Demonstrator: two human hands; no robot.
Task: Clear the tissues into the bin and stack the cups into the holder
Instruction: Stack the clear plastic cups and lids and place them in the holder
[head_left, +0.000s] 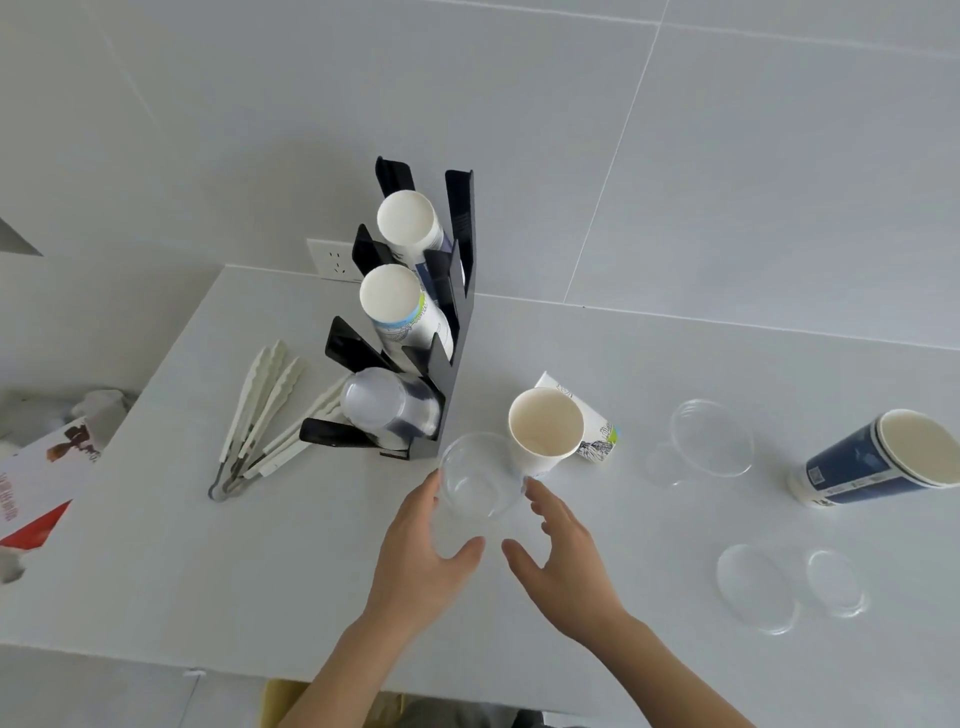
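A clear cup (480, 480) is held upright just above the white desk (260, 561) by the left hand (421, 561), whose fingers (434, 486) and thumb are clamped on its wall; the right hand (563, 561) sits just beside it with fingers (545, 501) spread apart, and contact with the cup cannot be told through the clear plastic. Touching the cup's far side stands a white paper cup (545, 431), and behind it a printed cup (597, 431) lies on its side, its small lettering too blurred to be read. The black holder (460, 291) carries paper cups in its two upper slots and a clear stack (387, 408) in the lowest. Another clear cup (709, 439) lies tipped to the right, and two clear lids (756, 587) lie flat nearer the desk edge. A navy cup stack (872, 460) is cut off by the right border; a code square is seen on it, but no words are legible. White tongs (260, 415) lie left of the holder. At the far left, a red-and-white box (41, 483) with unreadable print is partly cropped, with crumpled tissue (101, 408) behind it.
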